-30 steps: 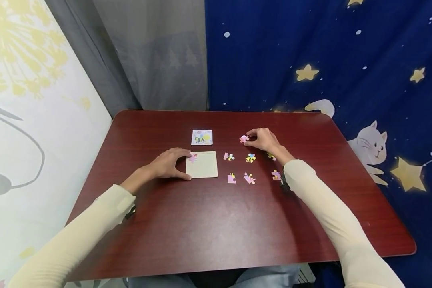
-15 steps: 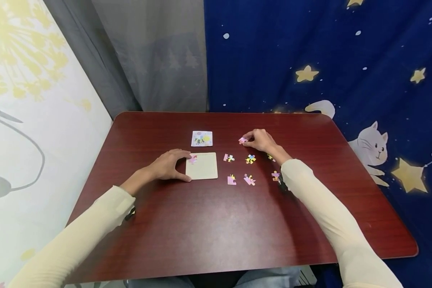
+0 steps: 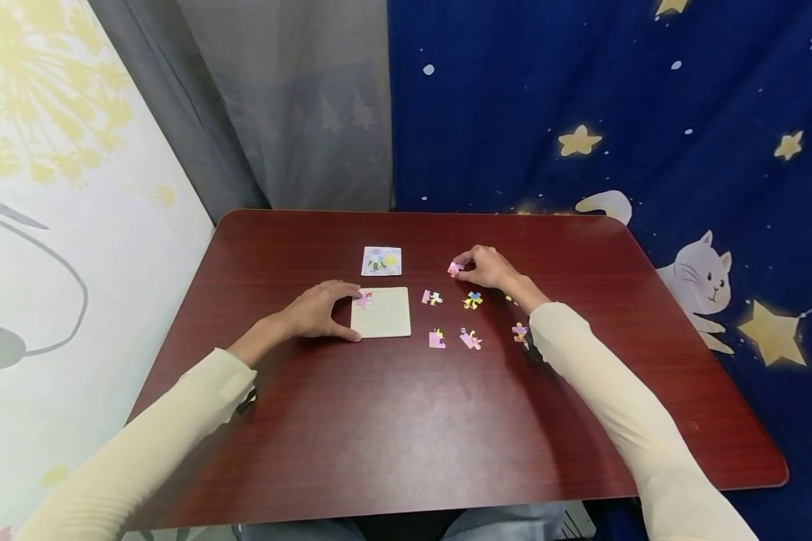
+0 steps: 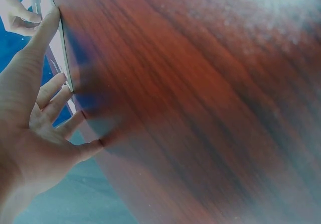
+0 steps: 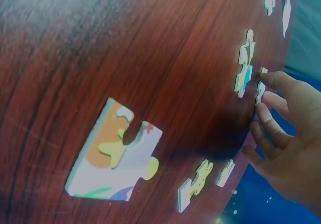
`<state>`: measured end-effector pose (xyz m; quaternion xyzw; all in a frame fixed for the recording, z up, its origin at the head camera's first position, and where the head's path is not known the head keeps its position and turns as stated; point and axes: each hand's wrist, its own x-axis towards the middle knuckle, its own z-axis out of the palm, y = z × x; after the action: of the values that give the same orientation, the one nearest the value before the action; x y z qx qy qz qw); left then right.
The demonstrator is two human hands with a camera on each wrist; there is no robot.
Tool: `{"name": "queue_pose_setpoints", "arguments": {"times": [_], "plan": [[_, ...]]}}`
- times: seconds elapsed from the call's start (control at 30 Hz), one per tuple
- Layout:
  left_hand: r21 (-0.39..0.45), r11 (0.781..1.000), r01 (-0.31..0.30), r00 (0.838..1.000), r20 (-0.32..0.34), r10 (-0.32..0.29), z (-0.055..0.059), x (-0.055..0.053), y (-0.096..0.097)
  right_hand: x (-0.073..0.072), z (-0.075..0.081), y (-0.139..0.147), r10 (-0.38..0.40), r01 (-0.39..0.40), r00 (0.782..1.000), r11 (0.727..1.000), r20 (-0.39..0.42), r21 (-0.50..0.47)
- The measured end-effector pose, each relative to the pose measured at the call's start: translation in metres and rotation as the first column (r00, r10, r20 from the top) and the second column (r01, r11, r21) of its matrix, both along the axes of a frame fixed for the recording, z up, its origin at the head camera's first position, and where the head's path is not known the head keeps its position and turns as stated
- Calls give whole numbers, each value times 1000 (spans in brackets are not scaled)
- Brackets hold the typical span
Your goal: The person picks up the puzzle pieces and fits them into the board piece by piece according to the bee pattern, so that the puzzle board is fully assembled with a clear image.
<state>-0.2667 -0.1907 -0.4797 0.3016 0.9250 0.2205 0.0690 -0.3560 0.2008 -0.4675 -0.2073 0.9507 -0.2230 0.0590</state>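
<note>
A flat cream puzzle tray point(image 3: 387, 319) lies left of the table's middle. A pink puzzle piece point(image 3: 364, 300) sits in its far left corner. My left hand point(image 3: 319, 309) grips the tray by its left side, thumb at the near corner and fingers at the far one; the left wrist view shows the tray's edge point(image 4: 58, 50) between them. My right hand point(image 3: 489, 269) pinches another pink puzzle piece point(image 3: 455, 268) by its edge, to the right of the tray. In the right wrist view, fingertips partly cover this piece point(image 5: 260, 91).
Several loose pieces lie in two rows right of the tray, among them a pink one point(image 3: 437, 339) and a blue-and-yellow one point(image 3: 473, 300). My right forearm overlaps the rightmost ones. Behind the tray rests a bee picture card point(image 3: 382, 261). Curtains point(image 3: 487, 113) hang beyond the table point(image 3: 379, 428).
My right hand has drawn the pinched pink piece slightly left and nearer. The left hand stays on the tray, and the other pieces have not moved.
</note>
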Motion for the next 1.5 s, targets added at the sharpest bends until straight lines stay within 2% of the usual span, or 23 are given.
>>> {"name": "queue_pose_setpoints", "arguments": {"times": [0.33,0.5,0.67,1.1,1.5], "plan": [[-5,1000,-5,1000,1,5,-1,0,0,3,1,-4,20,-20,1000,999,0,-28],[2,1000,-7,1000,-7,7,-2,1,-1,4,1,-9,78,-80,996,996,-35,-41],[1,1000,-8,1000,-6,8,-2,3,-2,6,3,-15,93,-97,993,993,-70,-60],[18,1000,8,1000,-9,-8,-1,2,-1,20,7,-32,134,-153,981,978,-137,-141],[19,1000,15,1000,-14,-14,1,2,-2,32,11,-58,224,-245,963,959,-152,-144]]}}
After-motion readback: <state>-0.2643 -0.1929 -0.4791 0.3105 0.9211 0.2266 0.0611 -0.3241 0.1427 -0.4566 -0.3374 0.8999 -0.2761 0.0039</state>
